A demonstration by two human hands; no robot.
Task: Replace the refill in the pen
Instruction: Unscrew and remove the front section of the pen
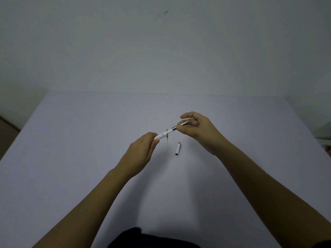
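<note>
Head view: a person's two bare forearms reach over a pale lilac tabletop (71, 158) set against a plain grey-white wall (161, 51).
Left hand (141, 151): fingers closed around the rear end of a white plastic pen barrel (163, 135), which is held above the table and slants up to the right.
Right hand (195, 127): thumb and fingers pinch the pen's metallic tip section (184, 123) at the barrel's front end.
Cap: a white pen cap with dark ends (178, 148) lies on the table just below the hands.
Refill: a thin translucent yellowish refill (167, 143) lies on the table left of the cap, partly behind the barrel.
</note>
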